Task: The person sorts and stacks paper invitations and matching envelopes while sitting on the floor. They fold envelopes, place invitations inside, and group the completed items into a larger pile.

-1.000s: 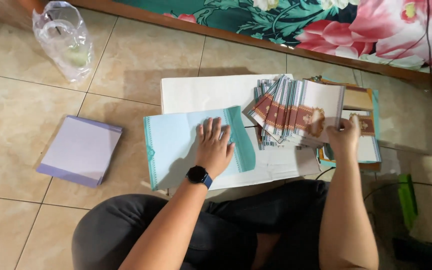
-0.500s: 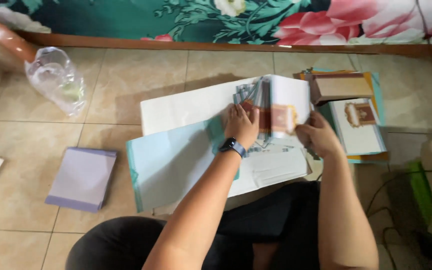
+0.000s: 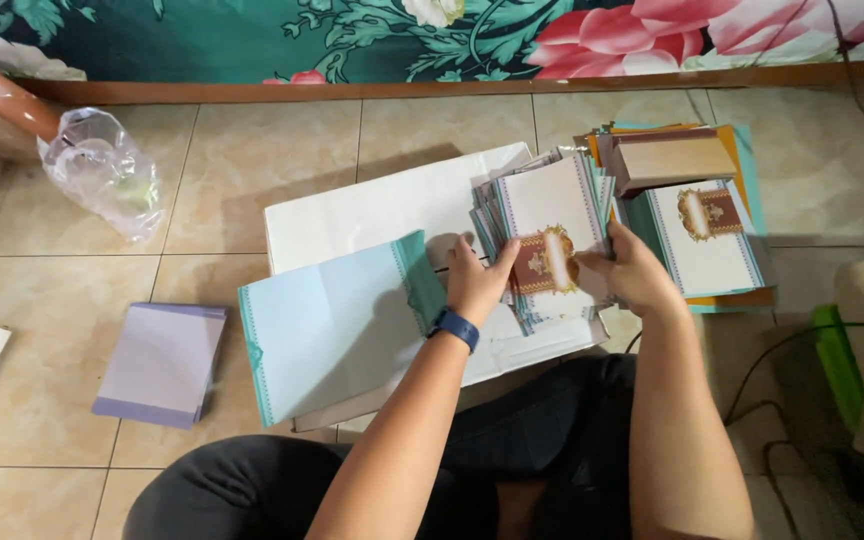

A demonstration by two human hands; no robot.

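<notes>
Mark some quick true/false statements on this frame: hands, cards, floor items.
1. Both hands, left hand and right hand, grip the fanned stack of cards. True.
2. A light blue folded sheet lies open on the white box. True.
3. The lavender paper stack sits on the box. False: it lies on the tiled floor, left of the box.
4. The clear plastic bag is beside the right hand. False: it lies far left, near the wall.
5. The left wrist wears a blue-strapped watch. True.
</notes>
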